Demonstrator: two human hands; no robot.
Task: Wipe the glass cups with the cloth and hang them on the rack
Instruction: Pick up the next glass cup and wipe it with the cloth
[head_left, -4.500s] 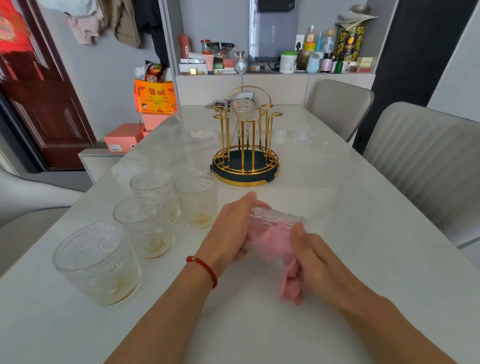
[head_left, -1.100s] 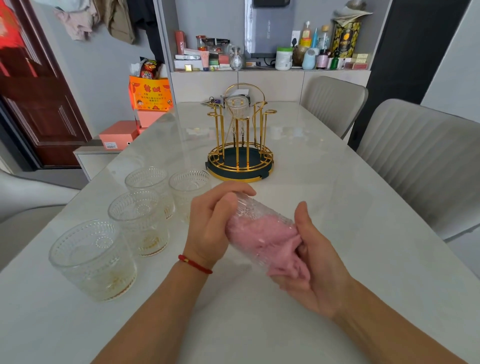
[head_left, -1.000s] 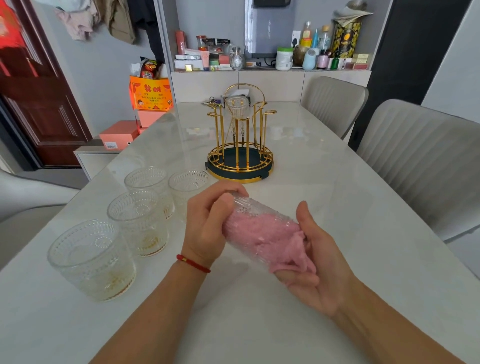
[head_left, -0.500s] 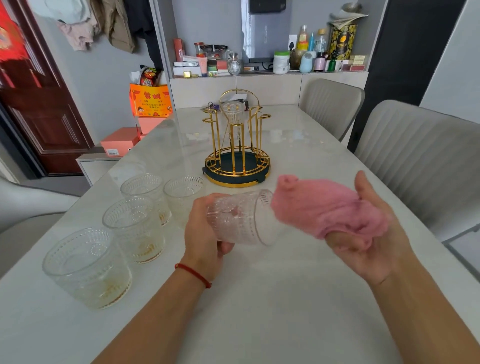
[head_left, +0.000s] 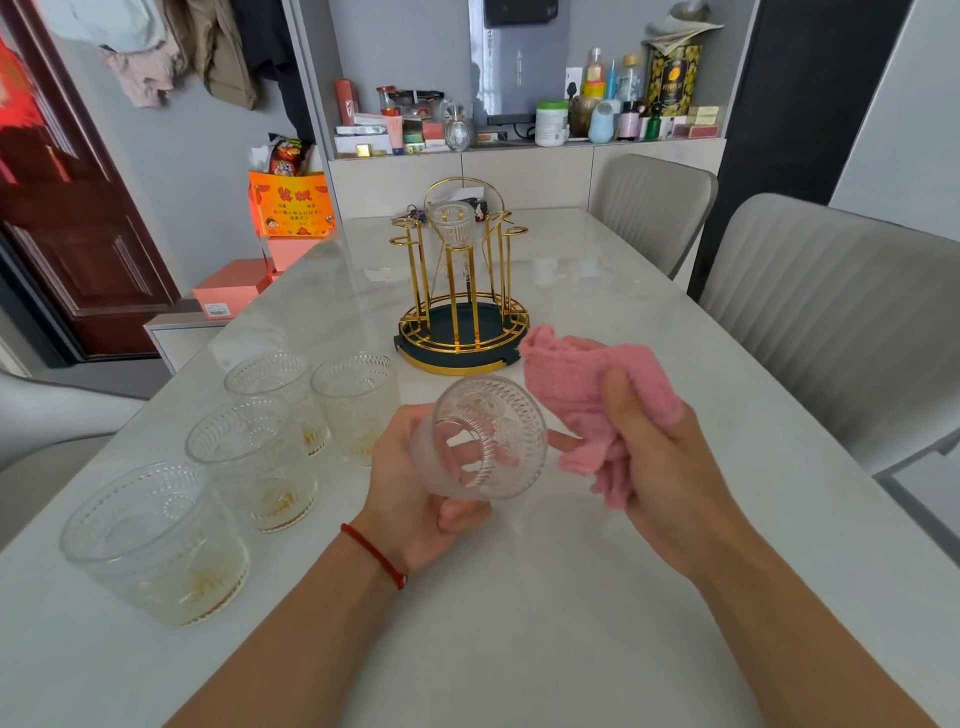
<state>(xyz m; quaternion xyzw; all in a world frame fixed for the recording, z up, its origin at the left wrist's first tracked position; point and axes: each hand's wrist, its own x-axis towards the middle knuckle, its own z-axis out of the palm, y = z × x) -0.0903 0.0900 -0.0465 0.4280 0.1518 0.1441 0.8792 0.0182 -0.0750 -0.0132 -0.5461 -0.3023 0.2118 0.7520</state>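
Your left hand (head_left: 415, 483) grips the glass cup (head_left: 485, 439) (mouth tipped toward you) — your right hand (head_left: 644, 457) pinches the pink cloth (head_left: 576, 389) just beside it. One cup (head_left: 453, 223) hangs on the rack (head_left: 460, 291).

cloth (head_left: 582, 395): pink, nubbly knit
held cup (head_left: 485, 439): clear glass, beaded dots and ribbed bands
four cups at 9 o'clock (head_left: 249, 457): clear, same beaded pattern, yellowish tint at the base
rack (head_left: 462, 291): gold wire, dark green base
table (head_left: 597, 597): white, faint marbling
wrist string (head_left: 374, 556): red
chairs at 2 o'clock (head_left: 831, 312): grey, vertical ribs
door at 10 o'clock (head_left: 67, 208): dark red-brown
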